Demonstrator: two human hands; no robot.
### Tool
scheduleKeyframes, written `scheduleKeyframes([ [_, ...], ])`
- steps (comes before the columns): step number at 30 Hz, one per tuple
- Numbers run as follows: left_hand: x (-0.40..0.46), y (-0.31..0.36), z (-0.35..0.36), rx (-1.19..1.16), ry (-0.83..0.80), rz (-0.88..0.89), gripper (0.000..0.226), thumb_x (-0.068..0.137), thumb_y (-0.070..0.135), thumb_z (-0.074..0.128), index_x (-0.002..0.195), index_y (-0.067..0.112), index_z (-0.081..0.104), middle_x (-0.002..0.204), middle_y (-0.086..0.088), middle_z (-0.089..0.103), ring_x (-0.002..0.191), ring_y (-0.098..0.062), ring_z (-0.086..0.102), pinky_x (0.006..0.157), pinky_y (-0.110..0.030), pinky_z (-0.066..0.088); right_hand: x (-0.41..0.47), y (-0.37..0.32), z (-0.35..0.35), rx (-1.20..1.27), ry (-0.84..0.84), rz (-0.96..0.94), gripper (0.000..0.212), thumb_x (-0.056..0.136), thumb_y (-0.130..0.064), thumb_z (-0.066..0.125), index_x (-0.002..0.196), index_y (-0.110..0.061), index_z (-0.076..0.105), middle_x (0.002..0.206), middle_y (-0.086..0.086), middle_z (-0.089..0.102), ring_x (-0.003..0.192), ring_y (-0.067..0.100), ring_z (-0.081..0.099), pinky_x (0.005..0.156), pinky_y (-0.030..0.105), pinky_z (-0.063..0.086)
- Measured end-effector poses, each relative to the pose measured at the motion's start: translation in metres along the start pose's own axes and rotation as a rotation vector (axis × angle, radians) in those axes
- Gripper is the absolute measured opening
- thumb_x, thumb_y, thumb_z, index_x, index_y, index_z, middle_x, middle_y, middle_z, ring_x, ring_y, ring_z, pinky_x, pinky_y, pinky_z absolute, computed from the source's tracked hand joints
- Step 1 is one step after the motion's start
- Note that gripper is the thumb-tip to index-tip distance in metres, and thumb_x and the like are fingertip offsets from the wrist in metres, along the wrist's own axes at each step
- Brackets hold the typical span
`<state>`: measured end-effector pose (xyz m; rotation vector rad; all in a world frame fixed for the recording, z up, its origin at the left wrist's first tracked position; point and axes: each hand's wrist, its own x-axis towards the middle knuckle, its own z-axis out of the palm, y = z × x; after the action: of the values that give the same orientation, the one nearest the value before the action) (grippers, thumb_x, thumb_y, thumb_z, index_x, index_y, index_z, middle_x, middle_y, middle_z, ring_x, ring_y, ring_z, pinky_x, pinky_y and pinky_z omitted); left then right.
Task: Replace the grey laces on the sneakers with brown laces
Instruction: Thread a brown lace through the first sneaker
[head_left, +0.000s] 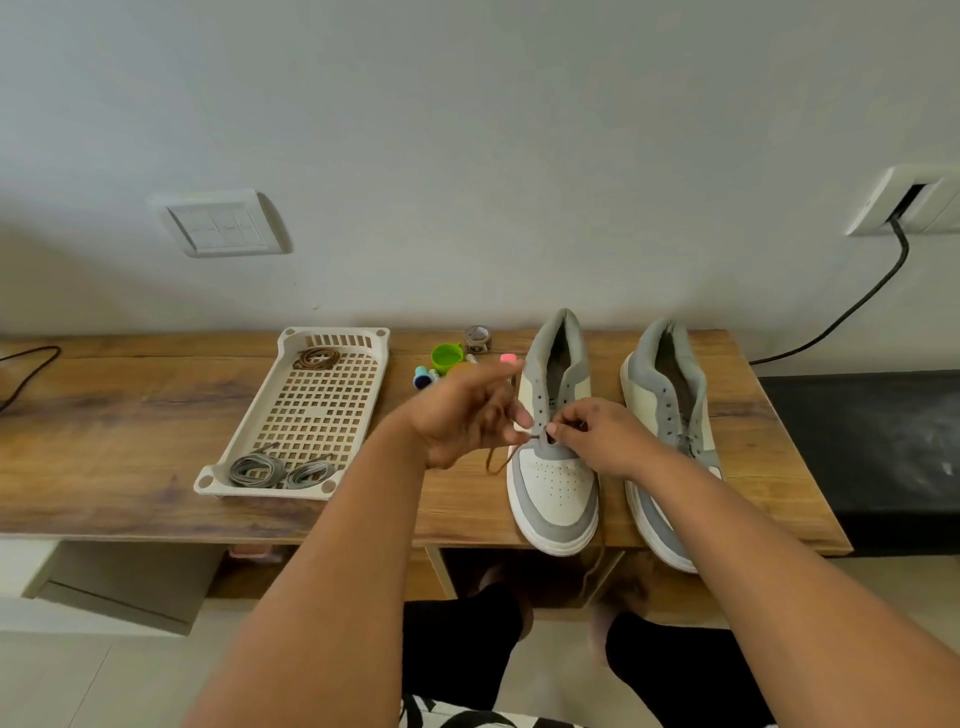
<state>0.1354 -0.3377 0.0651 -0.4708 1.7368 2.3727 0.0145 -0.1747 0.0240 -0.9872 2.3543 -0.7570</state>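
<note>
The wooden table runs along the wall, and on it two grey-and-white sneakers stand side by side, heels to the wall, toes toward the person, so each shoe's long axis points straight at them. The left sneaker is the one being worked on; the right sneaker sits just beside it with its eyelets bare. Off to the left, the perforated plastic tray holds the grey laces bundled at its near end and a coiled brown lace at its far end.

Both hands meet over the lowest eyelets of the left sneaker. The left hand pinches the brown lace in hand, index finger sticking out, the lace drooping in a loop below. The right hand has its fingers curled at the eyelet row, apparently pinching the lace's other stretch, though that is hard to make out. My guess is the lacing has only begun, and will climb away from the person, toward the heel.
</note>
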Motion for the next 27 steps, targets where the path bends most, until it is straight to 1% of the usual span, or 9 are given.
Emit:
scheduleKeyframes([
  [2, 0.013, -0.014, 0.005, 0.554, 0.361, -0.055, 0.043, 0.088, 0.046, 0.068, 0.09, 0.004, 0.061, 0.075, 0.0, 0.066, 0.071, -0.014, 0.061, 0.083, -0.036, 0.056, -0.001, -0.002, -0.002, 0.0, 0.052, -0.028, 0.023, 0.099, -0.033, 0.054, 0.077, -0.028, 0.059, 0.079, -0.009, 0.054, 0.073, 0.005, 0.05, 0.06, 0.021, 0.035],
  [4, 0.021, -0.027, 0.008, 0.902, 0.43, -0.035, 0.039, 0.084, 0.047, 0.072, 0.1, 0.012, 0.062, 0.089, 0.003, 0.063, 0.085, -0.014, 0.059, 0.081, -0.033, 0.052, -0.002, -0.003, -0.006, 0.041, 0.102, -0.031, 0.02, 0.1, -0.032, 0.052, 0.086, -0.026, 0.064, 0.084, -0.009, 0.057, 0.08, 0.009, 0.053, 0.064, 0.021, 0.037],
  [7, 0.027, -0.033, 0.013, 1.011, 0.301, -0.097, 0.039, 0.086, 0.045, 0.071, 0.111, 0.015, 0.061, 0.102, 0.003, 0.061, 0.096, -0.015, 0.058, 0.083, -0.031, 0.051, -0.002, -0.004, -0.011, 0.112, 0.12, 0.007, 0.025, 0.101, -0.034, 0.049, 0.109, -0.023, 0.07, 0.1, -0.006, 0.062, 0.096, 0.013, 0.055, 0.079, 0.027, 0.041],
  [12, 0.034, -0.04, 0.015, 1.057, 0.256, -0.058, 0.025, 0.09, 0.034, 0.07, 0.098, 0.011, 0.064, 0.104, -0.005, 0.064, 0.099, -0.021, 0.058, 0.083, -0.032, 0.048, -0.003, -0.001, -0.013, 0.12, 0.08, 0.012, 0.025, 0.101, -0.035, 0.049, 0.109, -0.023, 0.07, 0.105, -0.003, 0.066, 0.097, 0.013, 0.058, 0.081, 0.029, 0.042],
  [15, 0.028, -0.034, 0.015, 0.936, 0.239, -0.021, 0.015, 0.094, 0.025, 0.064, 0.094, 0.01, 0.064, 0.103, -0.008, 0.064, 0.1, -0.023, 0.059, 0.094, -0.041, 0.05, -0.003, 0.003, -0.015, 0.117, 0.084, 0.031, 0.019, 0.1, -0.035, 0.051, 0.101, -0.027, 0.069, 0.1, -0.004, 0.066, 0.094, 0.014, 0.059, 0.078, 0.029, 0.044],
  [17, 0.014, -0.018, 0.012, 0.545, 0.143, 0.026, 0.008, 0.094, 0.017, 0.063, 0.088, 0.013, 0.065, 0.101, -0.008, 0.066, 0.1, -0.021, 0.061, 0.103, -0.046, 0.047, -0.003, 0.004, -0.017, 0.131, 0.07, 0.034, 0.015, 0.1, -0.035, 0.053, 0.093, -0.031, 0.066, 0.096, -0.007, 0.066, 0.092, 0.012, 0.059, 0.075, 0.027, 0.044],
  [20, -0.009, 0.002, 0.0, -0.005, -0.111, 0.162, 0.012, 0.086, 0.017, 0.063, 0.078, 0.016, 0.071, 0.106, -0.011, 0.06, 0.1, -0.021, 0.06, 0.098, -0.044, 0.045, -0.005, 0.007, -0.019, 0.202, 0.069, 0.048, 0.014, 0.098, -0.034, 0.055, 0.092, -0.033, 0.067, 0.097, -0.01, 0.069, 0.093, 0.008, 0.061, 0.082, 0.028, 0.046],
  [22, -0.015, 0.005, -0.003, -0.058, -0.154, 0.152, 0.022, 0.08, 0.025, 0.068, 0.076, 0.004, 0.064, 0.101, -0.009, 0.063, 0.097, -0.022, 0.059, 0.095, -0.043, 0.044, -0.004, 0.009, -0.019, 0.271, 0.07, 0.06, 0.013, 0.098, -0.032, 0.057, 0.092, -0.034, 0.068, 0.098, -0.01, 0.07, 0.096, 0.009, 0.064, 0.091, 0.033, 0.05],
  [27, 0.003, -0.015, 0.006, 0.904, 0.273, -0.14, 0.043, 0.089, 0.057, 0.06, 0.078, 0.015, 0.064, 0.091, 0.0, 0.066, 0.089, -0.014, 0.058, 0.091, -0.037, 0.046, -0.009, 0.011, -0.025, 0.04, 0.026, 0.077, 0.023, 0.086, -0.043, 0.071, 0.097, -0.023, 0.067, 0.092, -0.008, 0.063, 0.089, 0.011, 0.058, 0.07, 0.023, 0.043],
])
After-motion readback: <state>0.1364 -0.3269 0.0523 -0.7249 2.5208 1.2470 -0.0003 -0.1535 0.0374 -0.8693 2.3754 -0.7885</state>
